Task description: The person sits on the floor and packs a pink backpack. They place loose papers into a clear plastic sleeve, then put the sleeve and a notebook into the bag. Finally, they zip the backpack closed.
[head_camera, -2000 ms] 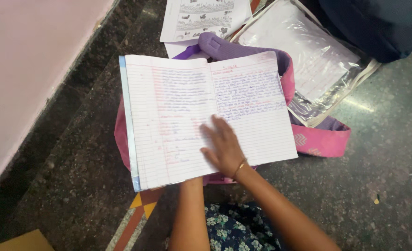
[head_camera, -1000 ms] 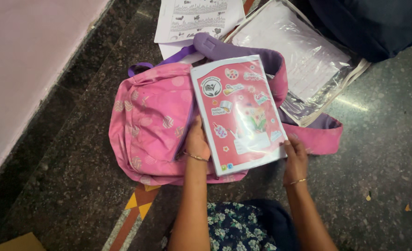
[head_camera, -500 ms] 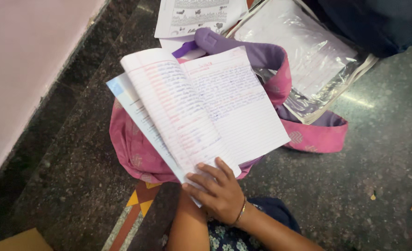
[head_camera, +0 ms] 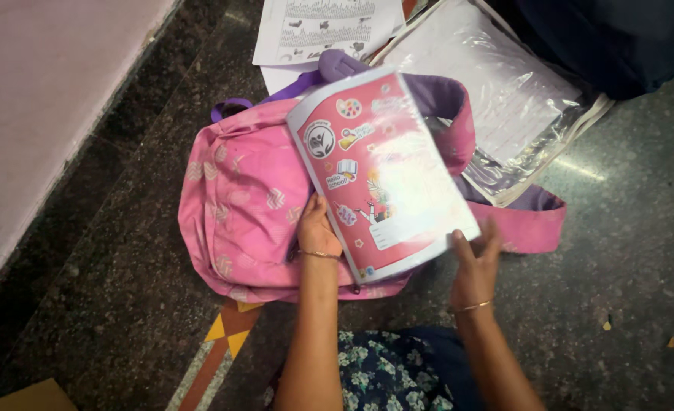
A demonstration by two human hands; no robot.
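Pink-covered notebook (head_camera: 379,171) lies closed over a pink backpack (head_camera: 242,198), left hand (head_camera: 318,228) gripping its left edge, right hand (head_camera: 474,262) spread at its near right corner.

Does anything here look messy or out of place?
The red-covered notebook lies skewed across the pink fabric backpack, held at its lower edge by both hands. Printed sheets and a clear plastic folder lie loose on the floor.

pink backpack (head_camera: 238,205) on stone floor (head_camera: 626,228)
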